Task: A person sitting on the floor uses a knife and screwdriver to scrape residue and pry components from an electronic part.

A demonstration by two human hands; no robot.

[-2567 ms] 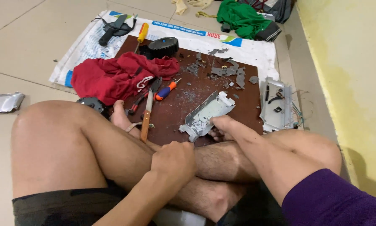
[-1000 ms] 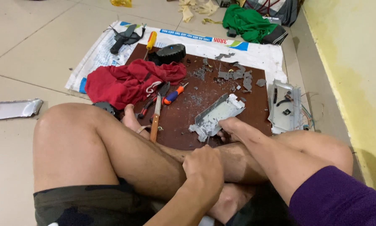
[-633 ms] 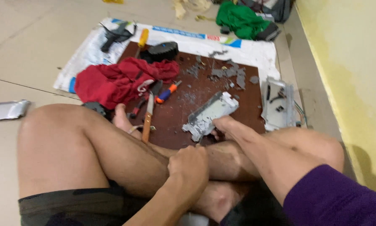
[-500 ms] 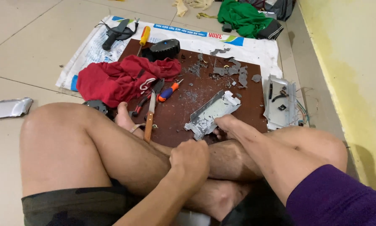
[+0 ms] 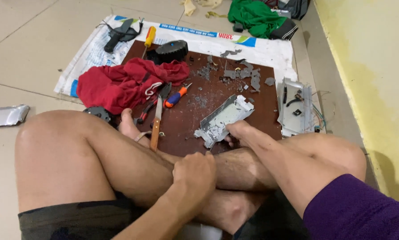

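You sit cross-legged on the tiled floor with one brown board [image 5: 186,122] in front of your shins, resting on one white printed sheet [image 5: 199,42].

Far left, one flat silver metal piece [image 5: 4,116] lies alone on the floor. At the far left corner of the sheet lies one black tool [image 5: 119,33]. Next come one yellow-handled screwdriver [image 5: 149,38] and one black round wheel-like part [image 5: 172,50], at the far edge of the board. One red cloth [image 5: 121,82] covers the left part of the board. Just right of it lie three hand tools: one pair of red-handled pliers [image 5: 146,111], one wooden-handled knife [image 5: 156,122] and one short orange-and-blue screwdriver [image 5: 176,96].

Your left hand [image 5: 195,175] rests on your crossed legs, near the middle, with the grip closed into a loose fist; you cannot tell whether it holds anything.

Right of centre, one bent grey metal housing [image 5: 221,120] lies on the board. Your right hand [image 5: 239,131] touches its near right edge; the grip is narrow, fingers curled onto the metal. Grey fragments [image 5: 244,75] are scattered far of it, too many and too small to count.

Right of the board sits one silver chassis [image 5: 295,106] with loose wires. Far right, one green cloth [image 5: 255,15] lies against the yellow wall [image 5: 373,66].
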